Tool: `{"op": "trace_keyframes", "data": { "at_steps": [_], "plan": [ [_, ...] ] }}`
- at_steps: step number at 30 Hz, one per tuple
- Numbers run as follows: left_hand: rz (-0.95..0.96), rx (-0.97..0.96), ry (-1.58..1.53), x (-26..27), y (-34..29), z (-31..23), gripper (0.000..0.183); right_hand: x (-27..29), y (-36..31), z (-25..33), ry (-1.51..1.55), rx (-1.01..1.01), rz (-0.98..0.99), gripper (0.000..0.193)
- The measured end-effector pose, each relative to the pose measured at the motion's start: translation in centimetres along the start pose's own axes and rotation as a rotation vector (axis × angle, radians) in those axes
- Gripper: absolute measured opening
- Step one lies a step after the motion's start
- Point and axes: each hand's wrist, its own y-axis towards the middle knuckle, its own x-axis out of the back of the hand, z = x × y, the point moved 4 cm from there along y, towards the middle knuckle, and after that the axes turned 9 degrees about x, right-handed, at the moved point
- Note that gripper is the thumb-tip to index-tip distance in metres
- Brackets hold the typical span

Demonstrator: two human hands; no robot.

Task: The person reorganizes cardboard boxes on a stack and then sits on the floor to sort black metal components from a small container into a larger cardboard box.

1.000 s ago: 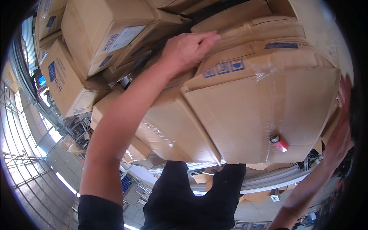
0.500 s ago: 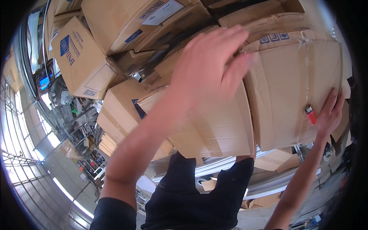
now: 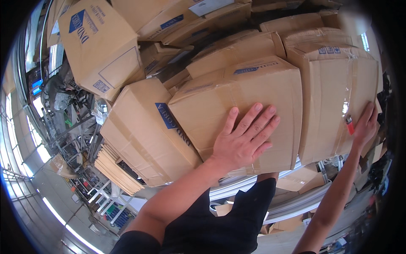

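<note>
Moved: left hand (image 3: 244, 142), now laid flat on middle box (image 3: 249, 91), seemingly steadied thereby, grip released; right hand (image 3: 365, 128) set against neighbouring box (image 3: 323, 106) right of it, grip unclear.

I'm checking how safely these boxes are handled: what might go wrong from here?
The red lighter on the right box is close to the right hand and might get knocked off.

The left hand lies flat on the middle box, a poor hold if that box tips.

The upper-left box is tilted, so it could slide.
</note>
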Motion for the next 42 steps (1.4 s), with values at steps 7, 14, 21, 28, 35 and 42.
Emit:
{"op": "trace_keyframes", "data": {
  "at_steps": [7, 14, 21, 28, 35, 42],
  "plan": [
    [0.020, -0.004, -0.043, 0.0, -0.3, 0.4, 0.068, -0.1, -0.4, 1.0, -0.014, 0.009, -0.021, 0.064],
    [0.025, -0.004, -0.067, 0.0, -0.1, 0.3, 0.068, 0.2, 0.2, 0.5, -0.031, 0.004, 0.007, 0.063],
    [0.027, 0.003, -0.060, -0.1, -0.1, 0.3, 0.065, 0.2, 0.2, 0.7, -0.026, 0.000, 0.003, 0.062],
    [0.042, 0.000, -0.062, -0.2, -0.4, 0.5, 0.065, -0.2, 0.1, 0.5, -0.003, -0.010, 0.002, 0.063],
    [0.016, -0.003, -0.077, 0.0, -0.1, 0.5, 0.065, 0.3, 0.6, 1.1, -0.015, 0.012, -0.014, 0.064],
    [-0.022, -0.001, -0.223, 3.1, 1.5, 0.9, 0.053, -1.2, 0.3, -1.4, -0.074, 0.056, -0.047, 0.060]
  ]
}}
